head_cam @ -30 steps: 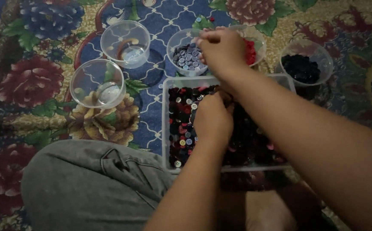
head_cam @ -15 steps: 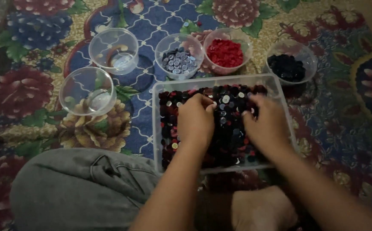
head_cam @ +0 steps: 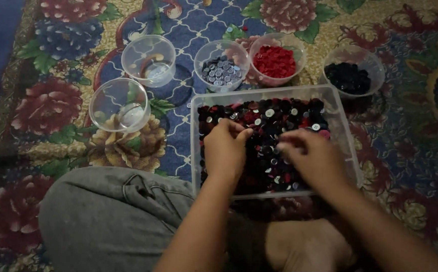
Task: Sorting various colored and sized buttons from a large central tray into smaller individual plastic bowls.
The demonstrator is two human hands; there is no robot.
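left hand (head_cam: 225, 150) fingers curled together in the mixed buttons (head_cam: 267, 121), what they pinch cannot be told | right hand (head_cam: 313, 156) blurred, grip unclear | clear rectangular bin (head_cam: 195, 126) on floral rug (head_cam: 48, 108) still full | grey-button cup (head_cam: 221, 65), red-button cup (head_cam: 275, 59), black-button cup (head_cam: 350, 75) partly filled | two clear cups (head_cam: 148, 60) nearly empty

Five round bowls (head_cam: 222, 65) ring the tub's (head_cam: 195, 146) far and left sides; bare carpet (head_cam: 405, 151) lies right.
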